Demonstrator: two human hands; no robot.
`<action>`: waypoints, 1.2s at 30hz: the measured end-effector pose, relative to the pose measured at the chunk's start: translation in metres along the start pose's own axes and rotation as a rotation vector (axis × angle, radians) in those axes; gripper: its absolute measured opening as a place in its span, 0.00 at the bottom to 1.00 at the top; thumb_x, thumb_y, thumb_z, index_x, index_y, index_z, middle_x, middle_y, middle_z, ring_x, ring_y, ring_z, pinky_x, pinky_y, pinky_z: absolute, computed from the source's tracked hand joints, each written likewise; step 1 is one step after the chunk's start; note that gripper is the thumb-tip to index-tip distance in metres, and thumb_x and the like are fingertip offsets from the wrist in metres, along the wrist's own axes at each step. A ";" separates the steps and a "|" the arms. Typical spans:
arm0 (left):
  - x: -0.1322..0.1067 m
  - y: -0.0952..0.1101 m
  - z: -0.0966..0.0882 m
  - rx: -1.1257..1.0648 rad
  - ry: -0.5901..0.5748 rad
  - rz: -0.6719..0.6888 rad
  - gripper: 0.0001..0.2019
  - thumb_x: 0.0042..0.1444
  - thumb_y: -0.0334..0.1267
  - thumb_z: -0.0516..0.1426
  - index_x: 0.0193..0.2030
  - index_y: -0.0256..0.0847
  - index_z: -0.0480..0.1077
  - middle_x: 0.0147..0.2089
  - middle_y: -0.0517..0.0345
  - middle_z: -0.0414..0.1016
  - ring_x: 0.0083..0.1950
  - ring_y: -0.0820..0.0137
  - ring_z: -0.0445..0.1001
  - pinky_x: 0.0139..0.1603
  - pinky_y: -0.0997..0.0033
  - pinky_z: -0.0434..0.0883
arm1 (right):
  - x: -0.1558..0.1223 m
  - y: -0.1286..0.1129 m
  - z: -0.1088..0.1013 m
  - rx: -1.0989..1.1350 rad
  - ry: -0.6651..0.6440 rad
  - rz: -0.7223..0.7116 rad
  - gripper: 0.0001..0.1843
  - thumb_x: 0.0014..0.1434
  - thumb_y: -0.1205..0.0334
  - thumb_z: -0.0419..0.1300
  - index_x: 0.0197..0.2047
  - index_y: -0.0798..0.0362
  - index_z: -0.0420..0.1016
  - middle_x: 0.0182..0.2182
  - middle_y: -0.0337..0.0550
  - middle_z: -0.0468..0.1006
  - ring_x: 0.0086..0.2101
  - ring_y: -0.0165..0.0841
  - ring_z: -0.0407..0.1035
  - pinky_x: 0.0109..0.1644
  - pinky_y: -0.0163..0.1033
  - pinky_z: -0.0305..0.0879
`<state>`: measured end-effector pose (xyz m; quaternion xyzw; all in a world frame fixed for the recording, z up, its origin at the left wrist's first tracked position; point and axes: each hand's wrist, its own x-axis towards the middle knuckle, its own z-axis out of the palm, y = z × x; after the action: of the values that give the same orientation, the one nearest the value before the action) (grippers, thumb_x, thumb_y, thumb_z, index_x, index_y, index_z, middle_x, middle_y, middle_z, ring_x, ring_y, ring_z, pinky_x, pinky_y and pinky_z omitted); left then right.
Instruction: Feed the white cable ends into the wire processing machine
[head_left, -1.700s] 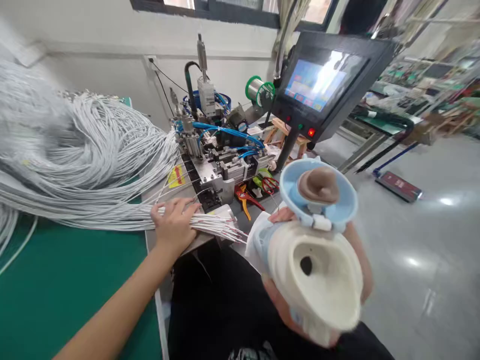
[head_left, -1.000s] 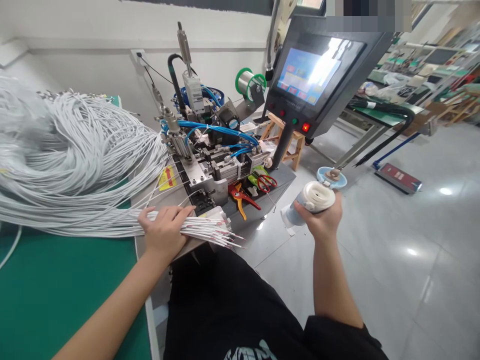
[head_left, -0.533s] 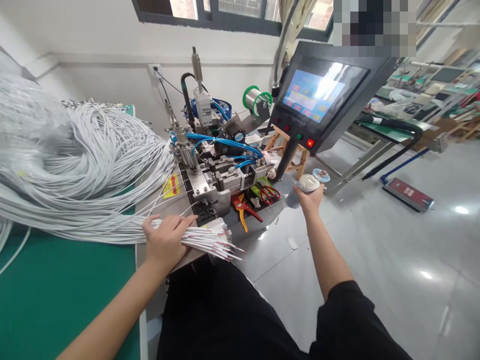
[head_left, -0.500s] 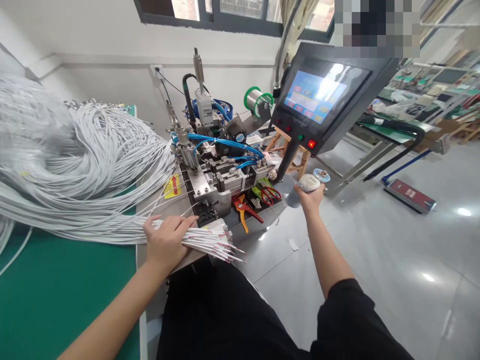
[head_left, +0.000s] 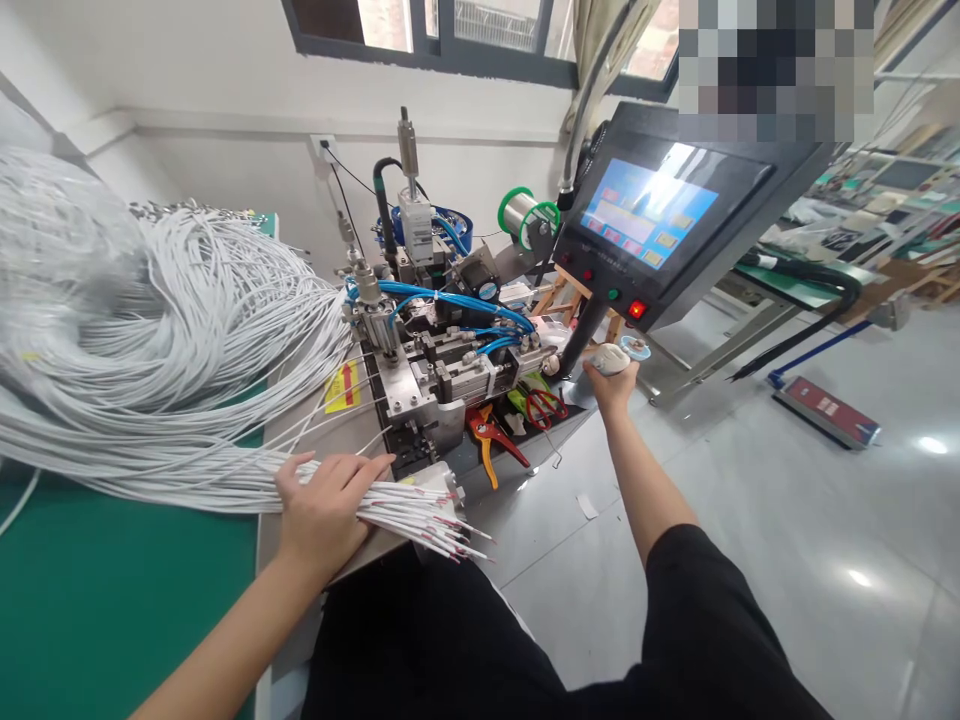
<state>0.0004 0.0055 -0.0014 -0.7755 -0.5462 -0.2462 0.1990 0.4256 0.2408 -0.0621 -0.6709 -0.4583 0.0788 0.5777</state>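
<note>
My left hand [head_left: 326,515] rests closed around a thick bundle of white cables [head_left: 409,510], whose reddish-tipped ends fan out to the right past my fingers. Behind it, the cables [head_left: 202,300] run back to a large heap on the left. Out to the right, my right hand [head_left: 616,388] grips a pale container [head_left: 611,358] close to the monitor post; a light-blue round piece [head_left: 636,347] shows at its far side. What the container holds is hidden. Between my hands stands a bench machine [head_left: 442,350] with metal cylinders and blue air tubes.
Orange-handled pliers [head_left: 491,440] and red scissors [head_left: 546,405] lie at the machine's front edge. A touchscreen monitor [head_left: 649,210] overhangs the right side. A green-rimmed wire spool [head_left: 525,215] sits behind. A yellow arrow label [head_left: 343,387] marks the table. A red-topped floor device [head_left: 825,410] stands right.
My right hand has moved the pale container slightly away from me, closer to the monitor post. My left hand stays on the cable bundle. The whole view has shifted a little.
</note>
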 end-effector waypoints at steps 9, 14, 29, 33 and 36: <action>-0.001 0.001 -0.001 0.017 0.011 0.019 0.10 0.61 0.33 0.56 0.47 0.47 0.73 0.34 0.61 0.78 0.36 0.67 0.76 0.56 0.53 0.50 | -0.006 0.011 0.001 -0.009 -0.004 -0.006 0.36 0.38 0.53 0.70 0.45 0.55 0.56 0.45 0.53 0.71 0.47 0.42 0.68 0.52 0.46 0.63; -0.001 0.001 0.000 0.015 0.033 0.021 0.10 0.60 0.32 0.56 0.47 0.46 0.74 0.33 0.61 0.78 0.36 0.67 0.76 0.56 0.54 0.51 | -0.006 0.000 -0.005 -0.052 -0.067 -0.047 0.33 0.40 0.53 0.69 0.45 0.56 0.59 0.46 0.53 0.70 0.47 0.41 0.66 0.52 0.45 0.63; -0.001 0.004 -0.003 -0.170 0.071 -0.044 0.12 0.63 0.34 0.51 0.51 0.45 0.71 0.36 0.58 0.79 0.37 0.69 0.75 0.54 0.59 0.51 | -0.167 -0.144 -0.088 0.057 -0.844 -0.363 0.15 0.62 0.50 0.57 0.38 0.51 0.78 0.32 0.43 0.79 0.31 0.35 0.71 0.37 0.39 0.66; -0.002 0.004 -0.004 -0.193 0.083 0.000 0.15 0.63 0.33 0.50 0.54 0.43 0.69 0.36 0.57 0.79 0.37 0.68 0.75 0.52 0.60 0.52 | -0.201 -0.201 -0.069 0.120 -1.103 -0.542 0.14 0.64 0.54 0.55 0.35 0.51 0.79 0.30 0.43 0.78 0.31 0.34 0.68 0.37 0.39 0.64; 0.000 0.004 -0.007 -0.198 0.088 0.028 0.16 0.63 0.31 0.48 0.55 0.41 0.68 0.36 0.58 0.79 0.36 0.69 0.75 0.51 0.60 0.53 | -0.218 -0.215 -0.051 0.133 -1.155 -0.581 0.11 0.61 0.55 0.59 0.34 0.51 0.79 0.28 0.42 0.77 0.30 0.33 0.67 0.36 0.38 0.62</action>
<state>0.0033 0.0000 0.0042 -0.7875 -0.4988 -0.3301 0.1486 0.2216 0.0327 0.0442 -0.3321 -0.8520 0.2955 0.2764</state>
